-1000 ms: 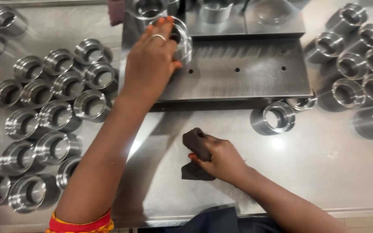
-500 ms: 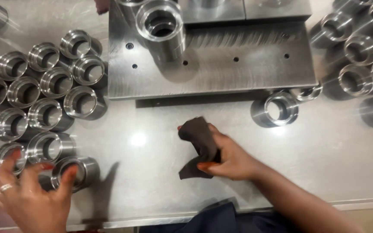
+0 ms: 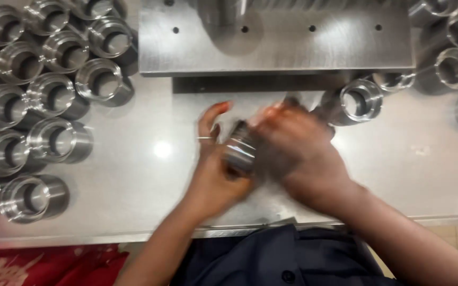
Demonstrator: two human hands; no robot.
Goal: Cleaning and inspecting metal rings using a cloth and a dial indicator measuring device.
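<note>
My left hand [image 3: 216, 169] holds a shiny metal ring [image 3: 241, 149] just above the steel table, near its front edge. My right hand [image 3: 298, 151] is pressed against the ring from the right, fingers curled; it is blurred by motion. A dark cloth [image 3: 292, 103] shows only as a dark smear at my right fingertips, mostly hidden by the hand. A thin band sits on one left finger.
Many metal rings [image 3: 54, 95] stand grouped at the left of the steel table [image 3: 149, 180]. A thick steel plate [image 3: 276, 39] with holes lies at the back. One ring [image 3: 357, 100] stands right of my hands, more rings [image 3: 454, 58] at far right.
My left hand took a ring from the left group and brought it to the middle. My right hand with the cloth moved onto it. The camera tilted down.
</note>
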